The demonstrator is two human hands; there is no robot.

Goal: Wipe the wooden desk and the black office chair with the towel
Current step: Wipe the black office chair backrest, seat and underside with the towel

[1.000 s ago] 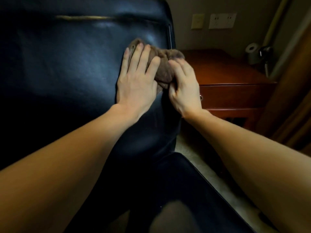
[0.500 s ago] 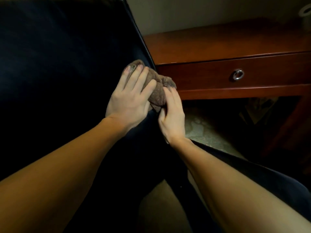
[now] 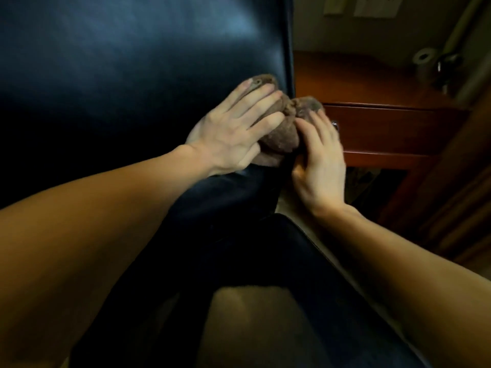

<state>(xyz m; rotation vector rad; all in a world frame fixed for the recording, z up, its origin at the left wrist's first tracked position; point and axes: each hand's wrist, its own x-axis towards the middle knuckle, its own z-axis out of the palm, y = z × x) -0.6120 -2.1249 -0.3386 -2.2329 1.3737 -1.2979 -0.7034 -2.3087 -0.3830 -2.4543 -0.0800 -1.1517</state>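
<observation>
Office chair: black and glossy. Its backrest fills the view from 9 to 12 o'clock, and its seat runs from the centre toward 5 o'clock.

Towel: the brown towel is bunched into two lumps, just at 1 o'clock of the view's centre. It sits on the backrest's right edge. One lump lies on the leather and the other pokes past the edge, in front of the desk.

Left hand: the left hand lies flat on the towel's left lump, at 9 o'clock of the cloth. Its fingers are straight, spread and pointing toward 2 o'clock. The palm presses cloth against leather.

Right hand: the right hand is at 3 o'clock of the towel, with its fingers laid up over the right lump. It is motion-blurred and the thumb is hidden, so I cannot tell whether it pinches the cloth or only rests on it.

Hands together: side by side on the one towel, their fingertips near each other but not touching.

Desk: the reddish wooden desk stands at 2 o'clock, beyond the chair's edge. It has a drawer whose ring pull peeks out just above the right hand's fingers.

On the desk: a pale roll at its far end, toward 2 o'clock.

Wall: pale wall plates at 1 o'clock, cut off by the top of the view.

Floor: beige carpet at 6 o'clock.
</observation>
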